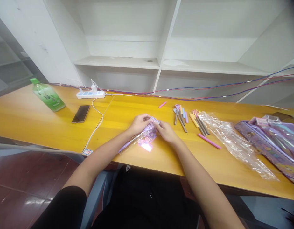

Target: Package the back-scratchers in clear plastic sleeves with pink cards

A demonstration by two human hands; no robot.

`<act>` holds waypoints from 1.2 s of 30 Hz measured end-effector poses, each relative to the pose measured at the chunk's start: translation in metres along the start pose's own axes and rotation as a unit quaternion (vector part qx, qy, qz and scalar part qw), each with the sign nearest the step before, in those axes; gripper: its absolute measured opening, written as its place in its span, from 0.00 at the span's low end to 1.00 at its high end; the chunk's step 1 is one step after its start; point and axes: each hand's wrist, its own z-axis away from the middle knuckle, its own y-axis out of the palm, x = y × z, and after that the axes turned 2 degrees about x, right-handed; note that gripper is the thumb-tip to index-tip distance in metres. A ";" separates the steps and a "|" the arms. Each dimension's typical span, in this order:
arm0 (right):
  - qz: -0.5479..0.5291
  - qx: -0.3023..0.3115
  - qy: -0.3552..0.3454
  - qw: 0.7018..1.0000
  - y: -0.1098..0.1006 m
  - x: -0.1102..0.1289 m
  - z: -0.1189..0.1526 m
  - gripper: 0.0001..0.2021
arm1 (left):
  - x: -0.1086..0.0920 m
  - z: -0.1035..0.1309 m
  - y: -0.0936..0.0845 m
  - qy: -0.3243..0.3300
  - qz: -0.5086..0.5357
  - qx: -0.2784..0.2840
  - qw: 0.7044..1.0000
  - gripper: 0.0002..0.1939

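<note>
Above the table in front of me, my left hand (139, 123) and my right hand (165, 131) pinch the top end of a clear plastic sleeve (134, 140). Inside it shows a purple back scratcher (149, 128) with a claw-shaped head; its handle end points toward the table's front edge. Fingertips of both hands almost meet at a small card-like top. Under the hands lie shiny pink-purple cards (145, 145). To the right of my right hand rest several back scratchers (180, 116) with metal rods and coloured handles, and another group (199, 122) beside them.
Clear plastic sleeves (235, 143) spread toward a purple printed bag (268, 146) at right. Pink tubes (209, 141) lie loose. At left are a green bottle (48, 97), a phone (80, 114) and a power strip (91, 94) with a white cable. Shelves (118, 62) stand behind.
</note>
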 end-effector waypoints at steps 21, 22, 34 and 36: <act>-0.222 0.040 0.119 0.967 0.123 0.078 0.029 0.16 | -0.001 -0.012 -0.027 -0.019 0.081 -0.235 0.968 0.08; -0.243 0.023 0.118 0.963 0.132 0.080 0.031 0.16 | -0.003 -0.012 -0.028 -0.016 0.101 -0.233 0.967 0.09; 0.050 -0.263 0.118 0.956 -0.120 0.040 0.113 0.18 | -0.017 -0.013 -0.030 -0.064 0.244 -0.199 0.947 0.12; 0.194 -0.355 0.205 0.891 -0.209 0.020 0.134 0.19 | -0.016 -0.012 -0.024 -0.067 0.229 -0.179 0.954 0.10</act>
